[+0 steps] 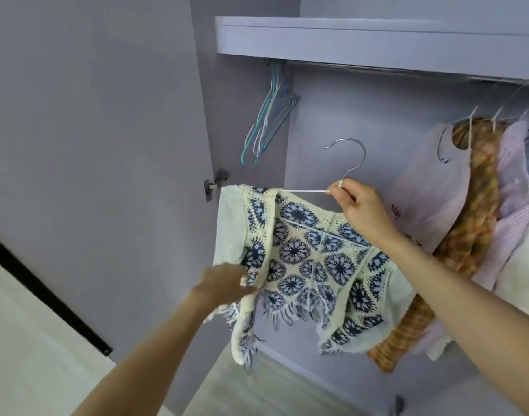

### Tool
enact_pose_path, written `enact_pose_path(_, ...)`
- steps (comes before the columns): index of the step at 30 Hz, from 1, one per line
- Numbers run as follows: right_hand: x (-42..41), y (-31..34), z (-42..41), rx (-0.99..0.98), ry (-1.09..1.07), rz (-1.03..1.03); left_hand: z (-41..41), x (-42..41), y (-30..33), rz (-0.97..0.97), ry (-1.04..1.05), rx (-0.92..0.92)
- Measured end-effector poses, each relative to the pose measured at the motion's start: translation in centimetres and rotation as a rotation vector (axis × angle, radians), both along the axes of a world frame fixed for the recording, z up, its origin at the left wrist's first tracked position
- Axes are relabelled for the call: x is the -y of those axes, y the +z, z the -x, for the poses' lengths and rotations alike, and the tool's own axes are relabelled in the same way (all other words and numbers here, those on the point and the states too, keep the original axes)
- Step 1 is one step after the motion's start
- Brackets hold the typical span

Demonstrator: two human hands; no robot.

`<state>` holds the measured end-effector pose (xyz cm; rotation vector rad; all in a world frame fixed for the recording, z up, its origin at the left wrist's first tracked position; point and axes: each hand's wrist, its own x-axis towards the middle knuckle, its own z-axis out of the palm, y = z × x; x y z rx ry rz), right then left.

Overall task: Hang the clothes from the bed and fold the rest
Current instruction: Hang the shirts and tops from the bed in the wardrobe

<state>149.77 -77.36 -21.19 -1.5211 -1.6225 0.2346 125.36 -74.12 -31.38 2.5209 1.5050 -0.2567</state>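
Wardrobe (332,121) behind, right hand (357,207) pinches hanger (344,169); blurred left hand (224,280) grips top (305,262).

Single head-worn wide-angle view, aimed forward and slightly up into an open wardrobe (407,94) at close range. Shelf (362,37) is seen from below; both forearms enter from the bottom edge. No second view is provided.

An open lavender wardrobe (332,115) with a shelf (362,37) stands over pale flooring (32,340).
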Motion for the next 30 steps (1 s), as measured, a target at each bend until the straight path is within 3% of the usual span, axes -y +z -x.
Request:
enact_pose_path(3,0.4,-0.6,-0.5,0.053,0.031,0.072,0.0,-0.9,2.3,-0.431,0.113,0.449)
enact_pose_path(5,0.8,-0.9,-0.4,0.082,0.073,0.118,-0.4,-1.7,3.6,-0.692,0.045,0.533)
enact_pose_path(6,0.9,-1.0,-0.4,0.086,0.091,0.131,-0.8,-2.1,4.1,-0.682,-0.012,0.497)
enact_pose_path(8,1.2,-1.2,-0.3,0.078,0.113,0.127,-1.6,-2.7,4.6,-0.476,-0.116,0.406)
enact_pose_path(11,1.9,-1.4,-0.7,-0.016,0.139,0.139,-2.7,-3.2,4.6,-0.247,-0.206,0.610)
enact_pose_path(14,3.1,-1.7,-2.9,-0.075,0.127,0.180,-2.9,-3.9,4.1,-0.415,-0.241,0.797)
enact_pose_path(20,5.8,-5.3,-8.4,0.322,-0.188,0.480,-3.4,-6.6,4.1,-0.397,-0.175,0.869)
enact_pose_path(24,6.5,-6.1,-8.1,0.473,-0.241,0.392,-5.7,-8.7,4.5,-0.339,-0.083,0.822)
enact_pose_path(27,6.7,-6.1,-7.6,0.452,-0.342,0.322,-8.2,-10.4,5.0,-0.290,0.017,0.643)
enact_pose_path(30,5.9,-5.6,-7.2,0.442,-0.481,0.285,-10.8,-11.1,6.4,-0.293,0.017,0.592)
